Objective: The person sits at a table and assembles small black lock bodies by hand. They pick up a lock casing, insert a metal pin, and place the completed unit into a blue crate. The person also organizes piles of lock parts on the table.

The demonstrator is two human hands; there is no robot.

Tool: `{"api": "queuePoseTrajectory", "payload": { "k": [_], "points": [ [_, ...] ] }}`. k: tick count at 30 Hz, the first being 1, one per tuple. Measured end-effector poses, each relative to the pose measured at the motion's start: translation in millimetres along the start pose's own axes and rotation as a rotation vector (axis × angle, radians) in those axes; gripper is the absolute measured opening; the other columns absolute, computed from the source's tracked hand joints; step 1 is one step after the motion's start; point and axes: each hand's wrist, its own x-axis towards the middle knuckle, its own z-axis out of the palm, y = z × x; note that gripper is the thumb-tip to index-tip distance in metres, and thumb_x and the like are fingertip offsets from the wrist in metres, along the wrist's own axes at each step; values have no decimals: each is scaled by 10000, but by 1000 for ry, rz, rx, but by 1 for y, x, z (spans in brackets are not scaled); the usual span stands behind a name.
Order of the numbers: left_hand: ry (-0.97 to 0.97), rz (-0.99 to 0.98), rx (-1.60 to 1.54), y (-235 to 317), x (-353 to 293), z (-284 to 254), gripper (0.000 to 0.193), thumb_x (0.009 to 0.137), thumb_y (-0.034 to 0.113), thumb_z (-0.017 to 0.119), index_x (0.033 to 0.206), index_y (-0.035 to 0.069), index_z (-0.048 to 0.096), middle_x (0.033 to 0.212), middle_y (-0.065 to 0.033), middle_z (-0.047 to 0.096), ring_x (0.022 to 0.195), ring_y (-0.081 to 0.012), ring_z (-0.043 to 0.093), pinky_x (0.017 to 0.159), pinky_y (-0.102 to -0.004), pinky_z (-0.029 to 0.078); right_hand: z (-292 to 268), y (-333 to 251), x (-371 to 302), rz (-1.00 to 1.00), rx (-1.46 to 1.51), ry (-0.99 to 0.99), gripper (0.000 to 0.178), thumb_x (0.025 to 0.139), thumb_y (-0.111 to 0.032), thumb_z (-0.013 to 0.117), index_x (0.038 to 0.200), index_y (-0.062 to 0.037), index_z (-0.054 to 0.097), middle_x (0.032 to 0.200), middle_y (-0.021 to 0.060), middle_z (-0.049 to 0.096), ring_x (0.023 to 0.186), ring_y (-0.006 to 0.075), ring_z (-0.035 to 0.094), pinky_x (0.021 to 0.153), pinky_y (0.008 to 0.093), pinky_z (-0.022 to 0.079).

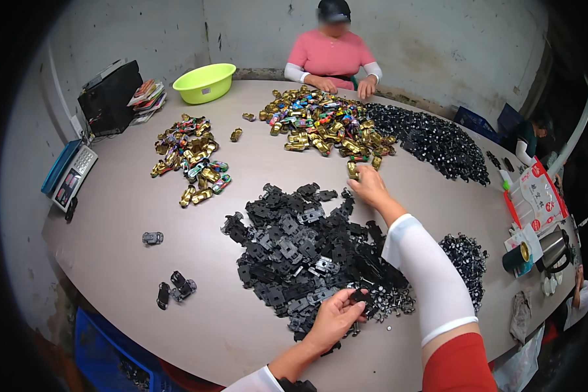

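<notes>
The left hand (336, 317) pinched a black chassis (359, 296) near the table's (111, 215) near edge. The right hand (369, 185) grasped a gold car shell (353, 170). Joining them seemingly came next.

left hand (336, 318) grip pinched shut | right hand (368, 186) reaching, arm extended

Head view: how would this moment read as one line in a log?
left hand: pinches black plastic piece | right hand: at gold toy car | black parts pile: between hands

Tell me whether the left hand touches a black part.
Touching. The head view shows the left hand pinching a black part between its fingertips at the black pile's near edge.
</notes>
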Motion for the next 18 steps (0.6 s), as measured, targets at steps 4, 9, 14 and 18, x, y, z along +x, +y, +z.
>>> {"api": "queuePoseTrajectory", "payload": {
  "k": [4, 9, 14, 18],
  "points": [
    [-6, -19, -18, -5, -2, -4, 303, 968, 41, 564, 1262, -26, 536, 1009, -35, 615, 873, -91, 611, 810, -273, 563, 31, 5, 19, -35, -159, 124, 382, 793, -252, 722, 1052, 4, 607, 1055, 204, 620, 1034, 382, 584, 938, 454, 462],
    [-15, -42, -52, -10, 2, -4, 308, 968, 48, 567, 1266, -23, 535, 1035, -39, 628, 892, -84, 616, 798, -265, 561, 31, 38, 38, 180, 362, 21, 369, 857, -191, 692, 1149, 5, 581, 969, 128, 676, 807, 288, 653, 764, 403, 547],
    [1, -48, -31, -7, 0, -4, 314, 971, 48, 564, 1273, -31, 530, 1012, -37, 617, 882, -89, 613, 807, -260, 552, -14, 10, 15, 359, 1245, -293, 280, 976, -227, 584, 1155, -12, 571, 1064, 137, 674, 805, 156, 649, 740, 294, 563],
    [9, -50, -59, -1, -1, -1, 311, 972, 50, 563, 1271, -29, 535, 997, -33, 612, 874, -85, 610, 805, -256, 548, -36, -4, -4, 281, 1398, -390, 309, 1008, -242, 531, 1192, 7, 533, 1084, 161, 665, 843, 166, 664, 783, 305, 580]
  ]
}}
